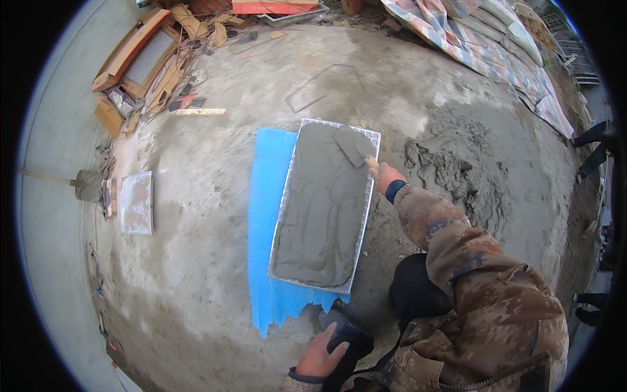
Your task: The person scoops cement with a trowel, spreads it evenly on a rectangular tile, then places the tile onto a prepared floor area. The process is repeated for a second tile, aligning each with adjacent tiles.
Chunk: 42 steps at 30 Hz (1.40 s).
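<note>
A shallow white rectangular tray (285, 196) with a ribbed rim lies in front of me, filled nearly to its edges with wet grey mortar (320, 202). Part of a blue sheet (269, 189) shows beneath it, mostly along the left side and the near end. At the tray's far right corner, my right hand (386, 175) is closed around the handle of a trowel (351, 147). The flat blade touches the mortar surface. Down by my dark-clad leg, my left hand (321, 353) holds nothing, its fingers spread, short of the tray's near end.
Loose wet mortar (457, 163) is heaped on the concrete to the right. A shovel (88, 185) and a flat pale panel (136, 202) are at the left. Broken wooden furniture (140, 55) lies far left, a striped tarp (483, 49) far right. Other people's legs (593, 157) show at the right edge.
</note>
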### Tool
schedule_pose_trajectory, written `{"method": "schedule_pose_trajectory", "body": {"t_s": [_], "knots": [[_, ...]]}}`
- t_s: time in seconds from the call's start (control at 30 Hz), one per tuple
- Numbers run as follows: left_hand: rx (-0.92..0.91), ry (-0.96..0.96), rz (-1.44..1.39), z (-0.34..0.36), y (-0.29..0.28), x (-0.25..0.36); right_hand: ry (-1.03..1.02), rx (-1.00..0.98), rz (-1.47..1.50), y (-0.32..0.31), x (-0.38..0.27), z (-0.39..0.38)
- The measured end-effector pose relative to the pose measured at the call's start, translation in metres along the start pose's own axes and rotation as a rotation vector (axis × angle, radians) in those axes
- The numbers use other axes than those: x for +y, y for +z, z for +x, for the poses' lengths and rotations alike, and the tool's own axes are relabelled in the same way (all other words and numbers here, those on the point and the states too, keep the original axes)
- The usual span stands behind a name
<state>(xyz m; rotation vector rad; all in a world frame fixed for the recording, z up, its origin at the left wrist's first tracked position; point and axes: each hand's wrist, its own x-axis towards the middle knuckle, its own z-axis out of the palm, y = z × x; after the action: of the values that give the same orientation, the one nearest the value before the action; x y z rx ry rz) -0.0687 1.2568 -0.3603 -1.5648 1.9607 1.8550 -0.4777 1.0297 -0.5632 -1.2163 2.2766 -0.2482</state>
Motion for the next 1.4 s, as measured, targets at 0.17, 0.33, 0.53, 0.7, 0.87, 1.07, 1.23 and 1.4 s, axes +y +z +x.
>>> {"method": "schedule_pose_trajectory", "body": {"t_s": [0.17, 0.33, 0.53, 0.7, 0.87, 1.07, 1.23, 1.4], "knots": [[-0.006, -0.011, -0.028, 0.000, -0.001, -0.001, 0.023, -0.028, 0.002, -0.013, 0.034, -0.012], [-0.006, -0.002, -0.036, 0.000, -0.001, -0.003, 0.015, 0.028, -0.014, -0.016, 0.057, -0.026], [-0.035, -0.044, -0.022, 0.002, -0.001, -0.004, 0.021, 0.003, -0.058, -0.021, 0.077, -0.032], [-0.048, -0.069, -0.025, 0.004, -0.003, -0.001, -0.021, 0.098, -0.002, -0.024, 0.097, -0.011], [-0.038, -0.053, -0.022, 0.004, -0.005, 0.003, 0.011, -0.154, 0.223, -0.035, 0.108, -0.035], [-0.039, -0.091, -0.069, 0.006, -0.004, 0.001, 0.018, -0.408, 0.261, -0.049, 0.115, -0.079], [-0.062, -0.074, -0.055, 0.010, -0.003, -0.006, -0.254, -0.455, 0.020, -0.046, 0.121, -0.100], [-0.063, -0.067, -0.049, 0.012, -0.001, -0.011, -0.424, -0.548, -0.108, -0.049, 0.121, -0.127]]}}
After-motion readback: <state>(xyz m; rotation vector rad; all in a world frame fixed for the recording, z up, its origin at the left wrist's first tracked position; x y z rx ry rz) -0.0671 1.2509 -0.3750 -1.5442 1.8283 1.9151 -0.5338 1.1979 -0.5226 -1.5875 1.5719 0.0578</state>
